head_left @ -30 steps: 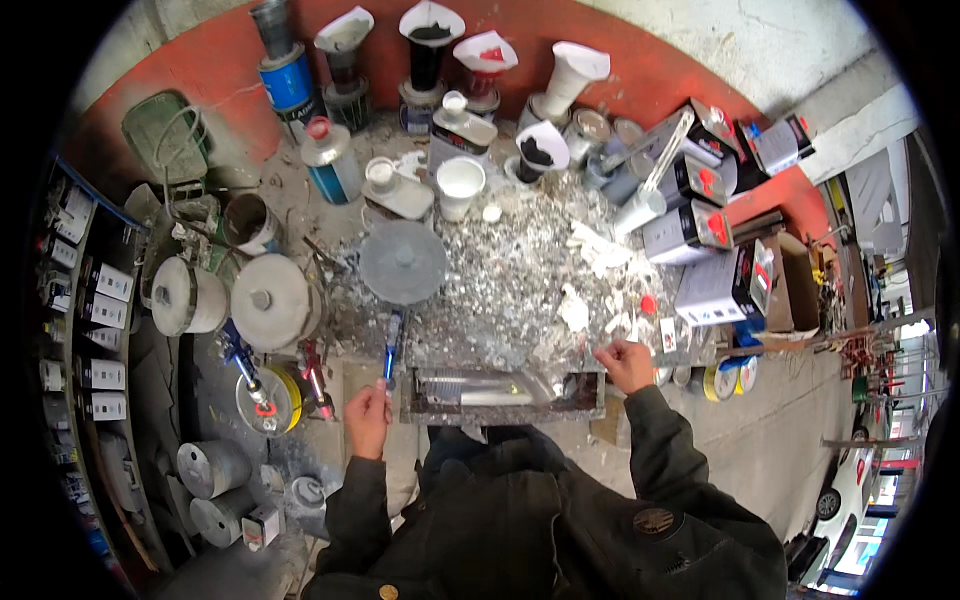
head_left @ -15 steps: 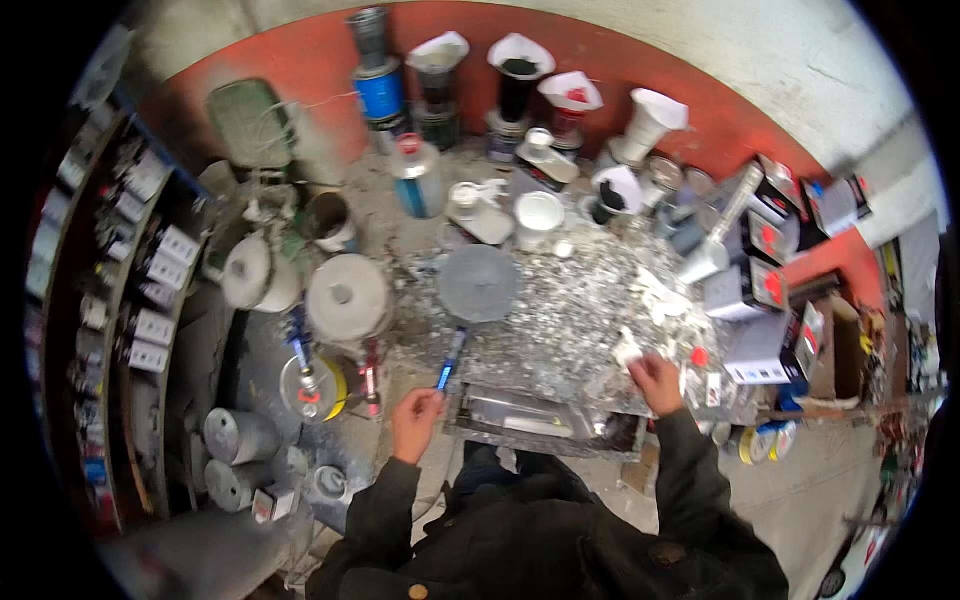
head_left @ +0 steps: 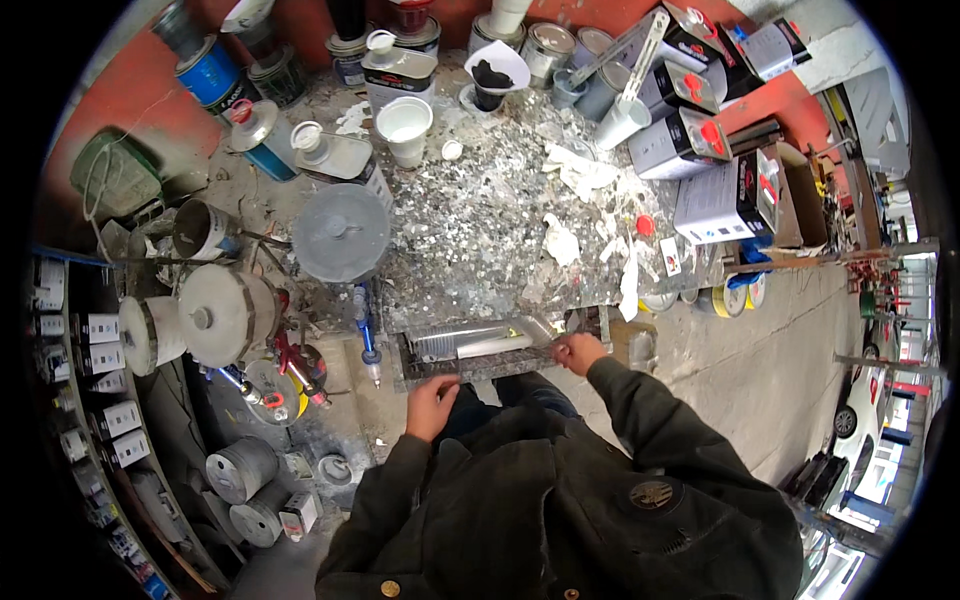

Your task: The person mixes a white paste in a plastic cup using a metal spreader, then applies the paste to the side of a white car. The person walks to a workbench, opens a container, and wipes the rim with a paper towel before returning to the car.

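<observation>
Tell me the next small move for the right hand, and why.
Probably ease the right hand over the rim of the open drawer toward the long white piece inside: the fingers are already at the drawer's right front, the piece lies uncovered from above, and the left hand is close to the front edge.

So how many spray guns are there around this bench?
3: a blue spray gun left of the open drawer, a red spray gun farther left, and a blue-and-silver spray gun leftmost. More may be hidden.
</observation>
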